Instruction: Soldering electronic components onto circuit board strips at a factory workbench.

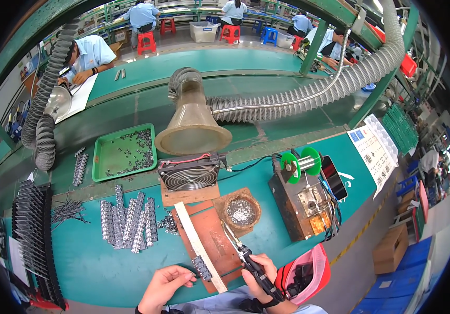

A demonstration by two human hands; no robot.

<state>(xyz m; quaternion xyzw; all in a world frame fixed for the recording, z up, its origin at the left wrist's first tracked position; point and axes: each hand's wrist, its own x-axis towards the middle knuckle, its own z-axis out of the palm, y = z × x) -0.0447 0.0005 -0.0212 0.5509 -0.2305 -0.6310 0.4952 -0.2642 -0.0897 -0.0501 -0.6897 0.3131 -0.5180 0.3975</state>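
Note:
My right hand [260, 275] is wrapped round the black handle of a soldering iron [254, 266]. Its thin metal tip points up and left, beside a round brown dish [242, 225] of silvery scraps. My left hand [167, 285] is closed, thumb and forefinger pinched together at the near end of a pale flat bar [199, 243]. Whatever lies in that pinch is too small to make out. Just beside these fingertips a short strip of dark metal parts [201, 268] lies across the bar. Under the bar is a reddish-brown board [212, 235].
Behind the board stands a fan [189, 178], below a fume hood [193, 128]. A green tray [125, 170] holds small parts; several part strips [130, 222] lie left. To the right are a solder feeder [295, 206] with green spool and a red bin [316, 272]. Co-workers sit beyond.

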